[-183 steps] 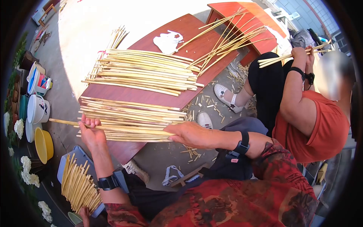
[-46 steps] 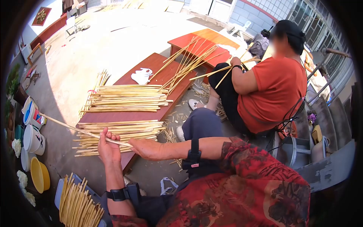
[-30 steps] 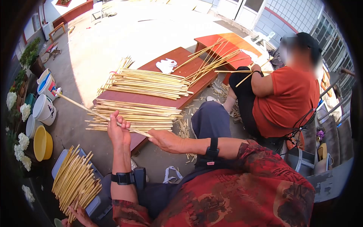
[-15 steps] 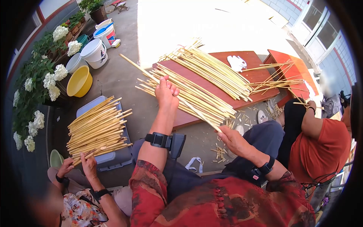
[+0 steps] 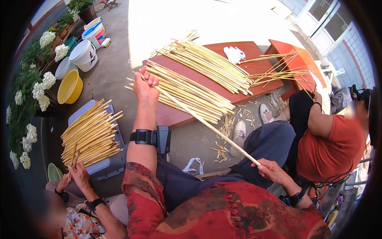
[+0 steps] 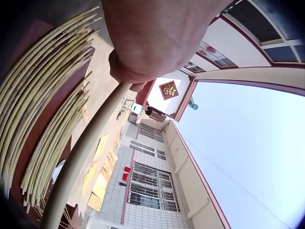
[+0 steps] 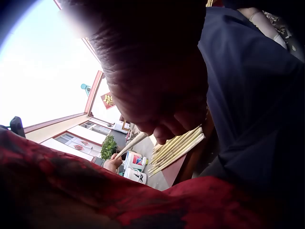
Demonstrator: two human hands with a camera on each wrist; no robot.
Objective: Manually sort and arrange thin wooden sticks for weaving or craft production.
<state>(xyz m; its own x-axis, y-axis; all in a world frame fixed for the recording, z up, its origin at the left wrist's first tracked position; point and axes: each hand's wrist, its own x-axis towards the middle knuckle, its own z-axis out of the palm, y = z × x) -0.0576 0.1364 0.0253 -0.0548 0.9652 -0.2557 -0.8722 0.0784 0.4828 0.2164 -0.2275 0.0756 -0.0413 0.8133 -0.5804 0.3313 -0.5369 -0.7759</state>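
The left hand [image 5: 146, 84] curls round a long stick [image 5: 207, 122] near its far end; the right hand [image 5: 271, 172] pinches the near end, well off the table [image 5: 169, 115]; the stick slants out over the table's edge; stacked sticks [image 5: 191, 91] overhang that edge; floor [image 5: 131, 115] shows between table and bin [image 5: 103, 172].

Yellow basin [image 5: 70, 87], white flowers [image 5: 49, 80] (several)

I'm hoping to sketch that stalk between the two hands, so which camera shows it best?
The head view: it shows the stalk nearly whole, from left hand to right hand. The left wrist view gives one close stretch, cut off by the frame; the right wrist view, just a short, foreshortened piece.
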